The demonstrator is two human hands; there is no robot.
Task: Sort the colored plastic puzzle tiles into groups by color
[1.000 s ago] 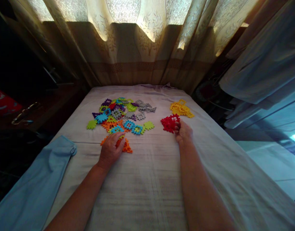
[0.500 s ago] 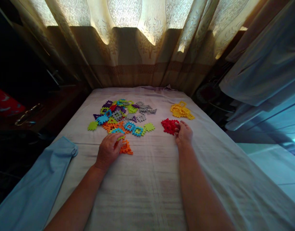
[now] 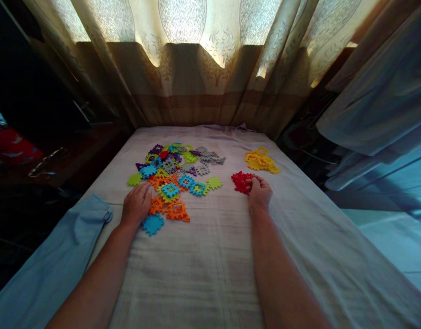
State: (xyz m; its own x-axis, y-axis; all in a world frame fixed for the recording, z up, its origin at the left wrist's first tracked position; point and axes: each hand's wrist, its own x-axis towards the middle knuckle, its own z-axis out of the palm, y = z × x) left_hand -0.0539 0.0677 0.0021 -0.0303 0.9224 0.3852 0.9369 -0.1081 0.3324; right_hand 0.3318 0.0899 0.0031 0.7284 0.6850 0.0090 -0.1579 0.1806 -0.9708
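Observation:
A mixed pile of flat, notched interlocking plastic pieces (image 3: 169, 167) lies on the left half of the sheet, in purple, green, grey, blue and orange. My left hand (image 3: 137, 203) rests at the pile's near left edge, fingers stretched out and nothing visible in them. Close beside it are orange pieces (image 3: 177, 211) and a blue toothed piece (image 3: 153, 224). Over on the right, my right hand (image 3: 260, 192) has its fingers curled at the edge of a heap of red interlocking pieces (image 3: 240, 181), pinching one there. Its fingertips are partly hidden.
A heap of yellow pieces (image 3: 261, 160) sits behind the red ones. Light blue cloth (image 3: 83, 224) lies along the left edge of the white-sheeted surface (image 3: 203, 274). Curtains (image 3: 203, 91) hang at the back, and draped clothes (image 3: 371, 105) on the right.
My left hand has moved left off the middle of the pile, uncovering orange pieces and the blue toothed piece. My right hand stays at the red heap. The view has shifted slightly.

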